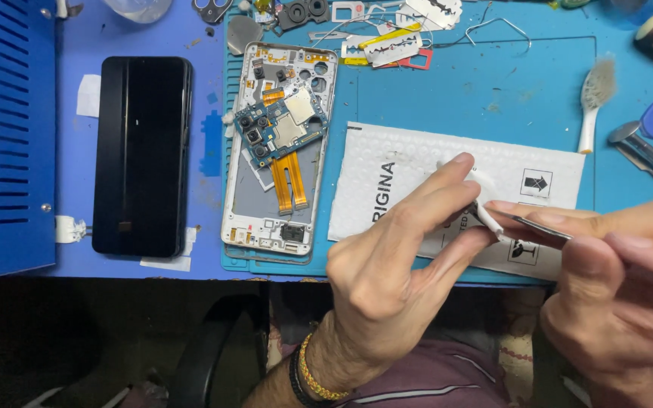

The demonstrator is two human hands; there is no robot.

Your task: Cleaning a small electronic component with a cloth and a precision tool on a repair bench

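The left hand (398,249) sits at about five o'clock in the head view, its fingers stretched out and nearly closed at the tips around a small white strip (487,215), which it pinches between thumb and forefinger. The right hand (614,272) comes in from four o'clock, closed around thin metal tweezers (538,224) whose tip meets the white strip. Both hands hover over a white padded bubble envelope with black printing (410,177), lying on a teal rubber work mat (493,91) that covers the right half of the blue table (137,34). At ten o'clock from the left hand lies an opened white smartphone frame (277,147) with its blue circuit board, camera modules and orange flex cables exposed. Further toward nine o'clock rests a black glossy phone screen panel (143,155), face up, beside a blue perforated metal box (5,136). At two o'clock a white-handled worn brush (592,102) lies on the mat, and at twelve o'clock there is a scatter of small parts and razor blades (391,41).
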